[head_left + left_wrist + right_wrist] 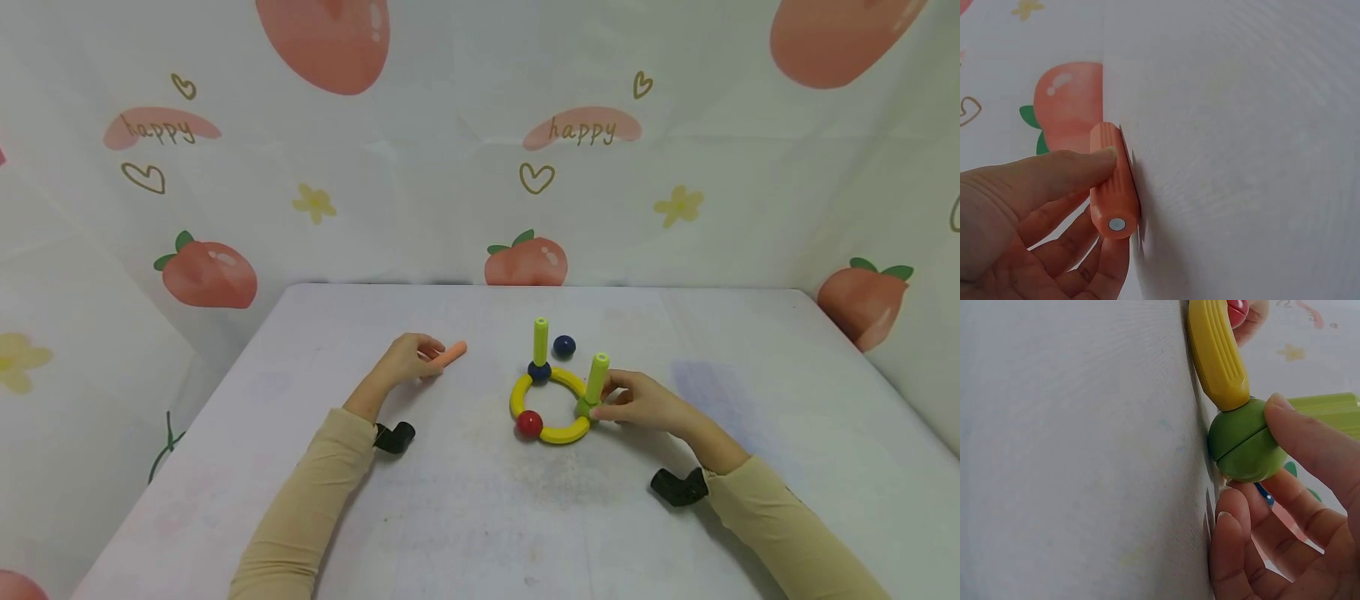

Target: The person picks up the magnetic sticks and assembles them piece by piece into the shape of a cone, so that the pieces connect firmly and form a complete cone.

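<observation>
Head view shows your left hand (pixel 408 358) pinching an orange rod (pixel 453 353) left of the ring, toward the far part of the white surface (pixel 450 517). The rod's long axis runs slantwise, its free end pointing away from you and to the right, its near end between your fingers. From the left wrist, your thumb lies along its grooved side with fingers beneath, and the end facing the camera carries a small silvery disc (pixel 1117 224). Whether the rod touches the surface, you cannot tell.

Your right hand grips the green ball (pixel 583 407) at the ring's right side, thumb on top near the base of a light-green rod (pixel 596 379) that rises from it, top leaning slightly right. A second upright rod (pixel 541 342) stands on the far navy ball (pixel 538 372), and a red ball (pixel 529 424) sits at the near left; yellow arcs (pixel 519 397) link these three balls into a ring on the surface.

Beyond the ring, a loose navy ball (pixel 565 347) rests just right of the second upright rod, which stands between it and the orange rod. Your right hand lies against the ring's right side, blocking access there. Behind everything hangs a peach-print backdrop (pixel 420 208).
</observation>
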Motion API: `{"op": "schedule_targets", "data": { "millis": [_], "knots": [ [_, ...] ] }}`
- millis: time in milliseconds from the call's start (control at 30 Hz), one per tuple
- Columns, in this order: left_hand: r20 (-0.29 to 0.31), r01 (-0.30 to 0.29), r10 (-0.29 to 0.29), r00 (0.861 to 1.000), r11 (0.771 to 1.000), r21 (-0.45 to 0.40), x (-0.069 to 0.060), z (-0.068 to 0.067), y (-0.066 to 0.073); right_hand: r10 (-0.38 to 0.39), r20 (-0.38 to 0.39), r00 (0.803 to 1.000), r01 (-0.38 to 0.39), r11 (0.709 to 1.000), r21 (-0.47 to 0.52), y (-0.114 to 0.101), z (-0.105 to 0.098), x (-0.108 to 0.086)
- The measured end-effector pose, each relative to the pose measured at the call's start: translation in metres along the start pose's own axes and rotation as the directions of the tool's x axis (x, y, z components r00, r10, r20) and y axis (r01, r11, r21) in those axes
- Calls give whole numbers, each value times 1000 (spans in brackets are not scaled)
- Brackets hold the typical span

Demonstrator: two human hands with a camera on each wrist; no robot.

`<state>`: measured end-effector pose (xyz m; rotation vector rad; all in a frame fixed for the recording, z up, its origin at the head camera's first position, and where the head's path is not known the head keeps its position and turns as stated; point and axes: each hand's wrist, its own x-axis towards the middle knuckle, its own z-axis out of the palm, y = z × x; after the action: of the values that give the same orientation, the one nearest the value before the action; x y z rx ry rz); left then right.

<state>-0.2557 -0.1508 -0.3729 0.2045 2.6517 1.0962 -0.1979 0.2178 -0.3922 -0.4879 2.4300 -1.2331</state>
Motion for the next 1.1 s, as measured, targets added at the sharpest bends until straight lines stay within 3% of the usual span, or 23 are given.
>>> {"op": "schedule_targets", "data": {
  "millis": [167, 367, 667, 867, 1100],
  "knots": [
    [-6, 8, -8, 1000, 1000, -1, 1, 3, 1, 6, 1, 1000, -6, 1000, -1, -2, 1, -1],
    [14, 33, -32, 999, 996, -87, 0, 9, 4, 6, 1, 1000, -6, 1000, -5, -3, 2, -1],
    [52, -83, 91, 995, 988, -129, -1, 17, 7, -11, 8, 1000, 11, 1000, 6, -4, 4, -2],
    [62, -72, 85, 994, 979, -189, -5, 27, 16, -17, 11, 1000, 17, 1000, 3, -5, 5, -1],
    [48, -104, 121, 992, 959, -263, -10, 37, 27, -23, 12, 1000, 23, 1000, 4, -6, 6, -2]
  ]
}}
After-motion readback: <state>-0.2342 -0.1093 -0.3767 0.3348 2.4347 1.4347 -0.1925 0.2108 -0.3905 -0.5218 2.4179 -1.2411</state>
